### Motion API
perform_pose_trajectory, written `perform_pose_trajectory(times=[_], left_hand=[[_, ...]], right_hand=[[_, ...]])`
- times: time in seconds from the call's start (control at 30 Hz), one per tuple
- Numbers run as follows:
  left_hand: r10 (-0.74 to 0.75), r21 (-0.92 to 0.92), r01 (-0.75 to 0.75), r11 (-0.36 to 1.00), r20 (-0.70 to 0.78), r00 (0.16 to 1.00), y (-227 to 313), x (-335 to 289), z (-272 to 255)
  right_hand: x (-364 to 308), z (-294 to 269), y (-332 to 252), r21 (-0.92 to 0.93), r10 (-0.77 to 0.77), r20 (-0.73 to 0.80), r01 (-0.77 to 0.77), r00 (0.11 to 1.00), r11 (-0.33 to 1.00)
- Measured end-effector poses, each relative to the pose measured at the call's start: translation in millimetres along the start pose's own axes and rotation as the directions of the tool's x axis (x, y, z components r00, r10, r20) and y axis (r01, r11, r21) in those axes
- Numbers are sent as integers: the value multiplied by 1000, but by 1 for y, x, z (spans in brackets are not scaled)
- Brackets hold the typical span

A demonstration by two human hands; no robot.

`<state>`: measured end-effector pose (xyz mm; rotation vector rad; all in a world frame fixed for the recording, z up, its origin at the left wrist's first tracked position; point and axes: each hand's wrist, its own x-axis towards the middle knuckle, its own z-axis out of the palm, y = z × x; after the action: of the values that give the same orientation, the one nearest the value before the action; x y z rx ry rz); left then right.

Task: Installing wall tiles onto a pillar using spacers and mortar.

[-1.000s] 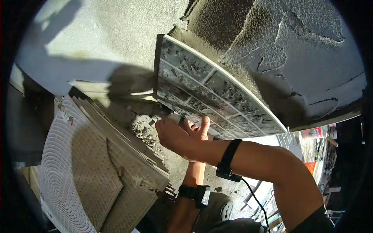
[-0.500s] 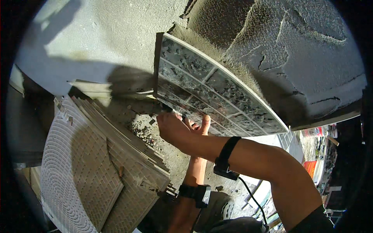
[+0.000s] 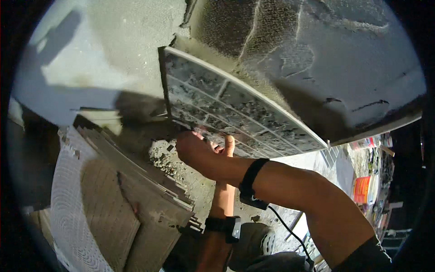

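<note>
A large grey panel patterned like stone blocks stands tilted against the mortar-covered wall. My right hand is closed at the panel's lower edge, and what it holds is hidden. My right forearm crosses over my left one. Just beside it, my left hand is at the same edge with its thumb stretched up before the panel's face. The left fingers are partly covered by the right arm, and the thumb stands apart from them. Both wrists wear black straps with small devices.
Stacked tiles with ridged backs lean at the lower left. Crumbled rubble lies on the floor by my hands. Rough mortar coats the wall above the panel. An orange-labelled bucket stands at right. A black cable hangs from my right wrist device.
The whole view has shifted slightly, so panel and hands appear a little further left. My hands keep their places at the panel's lower edge.
</note>
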<state>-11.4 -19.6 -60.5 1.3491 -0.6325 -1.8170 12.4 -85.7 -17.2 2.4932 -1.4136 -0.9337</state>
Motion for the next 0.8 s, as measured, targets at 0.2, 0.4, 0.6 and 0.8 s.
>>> perform_pose_trajectory(times=[0.2,0.4,0.6,0.8], left_hand=[[-61,-47,65,997,90,994,-10,8,3],[-67,8,66,998,125,990,-3,-9,13],[33,113,-59,992,225,974,9,-35,11],[312,-68,-307,949,70,948,-15,-18,-19]], right_hand=[[-19,19,-8,232,230,-386,-147,893,961],[-95,-1,-45,971,835,10,194,550,-139],[-301,-25,-16,815,262,-224,33,939,578],[-429,41,-58,982,640,-1,-118,768,144]])
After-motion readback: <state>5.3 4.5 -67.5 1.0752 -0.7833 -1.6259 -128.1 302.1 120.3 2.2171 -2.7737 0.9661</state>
